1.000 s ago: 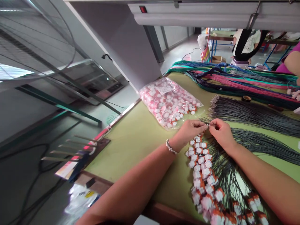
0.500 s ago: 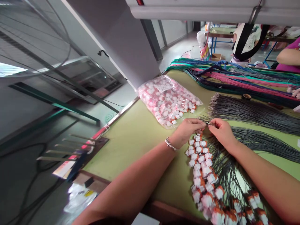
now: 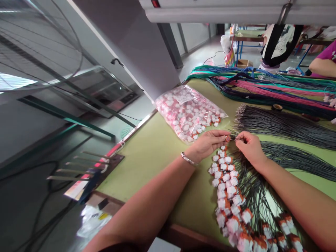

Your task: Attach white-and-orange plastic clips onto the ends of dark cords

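Between the fingertips of my left hand is a small orange and white connector, its orange face turned toward my right hand. My right hand pinches a thin dark wire whose end reaches to the connector; whether it sits inside cannot be made out. Just below both hands hangs a long bunch of white and orange connectors on dark wires, running down to the table's near edge. A clear plastic bag full of similar connectors lies beyond my left hand.
Bundles of black wires lie to the right, beside a roll of tape. Green, pink and blue cables stretch across the back. A rack with metal prongs is fixed at the left table edge. Another person's arm shows at far right.
My hands have drawn slightly apart. The connector in my left fingers now shows its orange face, with the wire end visible between the hands. The view has shifted slightly.
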Demonstrator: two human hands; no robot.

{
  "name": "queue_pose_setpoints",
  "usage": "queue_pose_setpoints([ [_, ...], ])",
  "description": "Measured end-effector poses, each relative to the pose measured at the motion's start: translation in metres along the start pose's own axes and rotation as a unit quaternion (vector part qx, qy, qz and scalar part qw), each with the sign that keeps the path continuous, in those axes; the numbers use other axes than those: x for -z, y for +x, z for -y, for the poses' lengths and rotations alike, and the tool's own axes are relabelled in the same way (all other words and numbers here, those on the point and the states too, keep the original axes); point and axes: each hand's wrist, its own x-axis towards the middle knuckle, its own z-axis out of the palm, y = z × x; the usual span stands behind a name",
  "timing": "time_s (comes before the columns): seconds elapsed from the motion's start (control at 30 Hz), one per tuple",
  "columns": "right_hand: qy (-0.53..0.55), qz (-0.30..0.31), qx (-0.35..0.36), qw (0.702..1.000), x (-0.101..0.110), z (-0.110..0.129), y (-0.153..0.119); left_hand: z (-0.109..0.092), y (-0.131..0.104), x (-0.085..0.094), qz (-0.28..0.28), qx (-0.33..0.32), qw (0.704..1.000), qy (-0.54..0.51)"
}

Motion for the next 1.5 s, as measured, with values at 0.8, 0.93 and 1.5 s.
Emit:
queue_pose_setpoints([
  [0.8, -0.148, 0.012, 0.09, 0.985, 0.0, -0.004, -0.003, 0.012, -0.001, -0.018, -0.043, -0.039, 0.998, 0.017],
  [0.93, -0.096, 0.01, 0.057, 0.994, 0.001, -0.005, -0.001, 0.013, -0.001, -0.018, -0.054, -0.045, 0.997, 0.012],
  [1.5, -0.099, 0.005, 0.04, 0.994, -0.006, -0.011, 0.001, 0.015, 0.002, -0.019, -0.056, -0.053, 0.996, 0.036],
])
